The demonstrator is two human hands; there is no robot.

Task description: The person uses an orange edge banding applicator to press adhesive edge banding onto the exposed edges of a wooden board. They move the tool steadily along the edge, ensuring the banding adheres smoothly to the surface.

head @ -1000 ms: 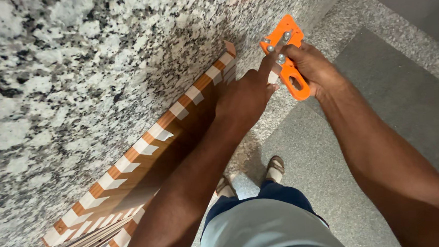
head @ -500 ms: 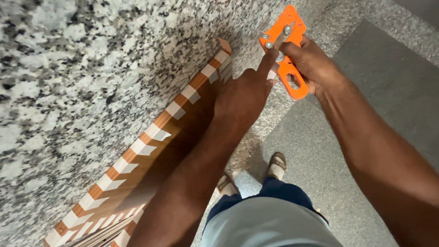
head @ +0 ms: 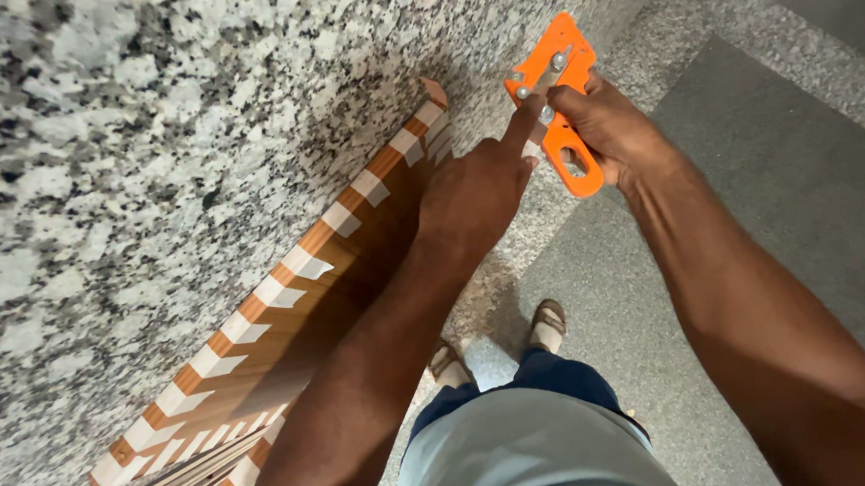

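Note:
My right hand (head: 612, 130) grips an orange flat hand tool (head: 555, 89) with metal screws and a loop handle, held upright near the edge of a speckled granite slab (head: 151, 139). My left hand (head: 474, 187) reaches across in front of me, its index finger stretched out and touching the tool's middle. Under my left forearm a long wood-brown panel (head: 297, 290) with an orange-and-white checked border leans along the granite, its far end close to my left hand.
Below me lies a grey floor (head: 785, 185) with a speckled stone band (head: 678, 33) running beside the granite. My own feet in sandals (head: 547, 324) and my light grey shirt (head: 532, 455) show at the bottom. More checked strips (head: 184, 483) lie at the lower left.
Both hands and the orange tool have stayed almost in place. My left index finger has stretched out onto the tool's middle.

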